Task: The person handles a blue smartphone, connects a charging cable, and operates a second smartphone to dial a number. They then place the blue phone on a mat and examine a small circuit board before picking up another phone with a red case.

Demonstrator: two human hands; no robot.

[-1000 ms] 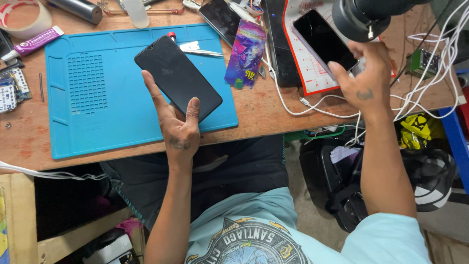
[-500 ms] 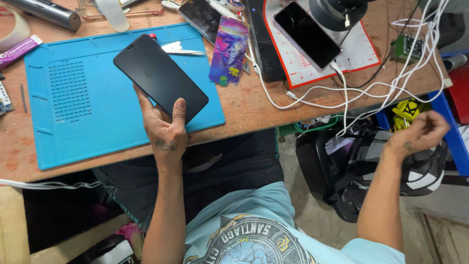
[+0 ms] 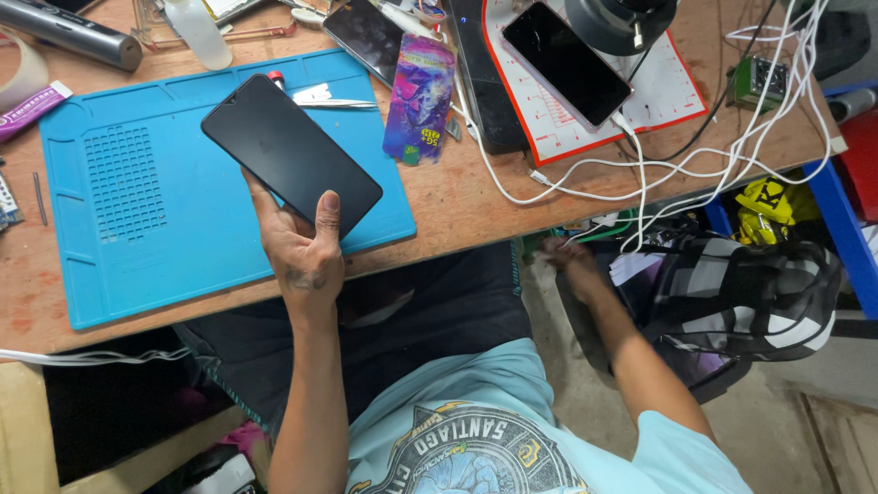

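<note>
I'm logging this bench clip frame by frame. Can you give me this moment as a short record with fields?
Left hand: left hand grips the black phone by its lower end, above the blue mat.
Right hand: right hand is below the table edge, reaching under the white cables; what it touches is blurred.
Bench: second phone lies plugged in on a red-bordered pad; tweezers on the mat.

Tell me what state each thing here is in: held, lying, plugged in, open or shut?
Black phone: held in the left hand, screen dark, above the blue mat.
Right hand: empty, lowered below the table edge by the checked bag.
Second phone: lying on the red-edged pad, screen dark, white cable plugged in.
Tweezers: lying on the mat.
Colourful packet: lying flat.
</note>
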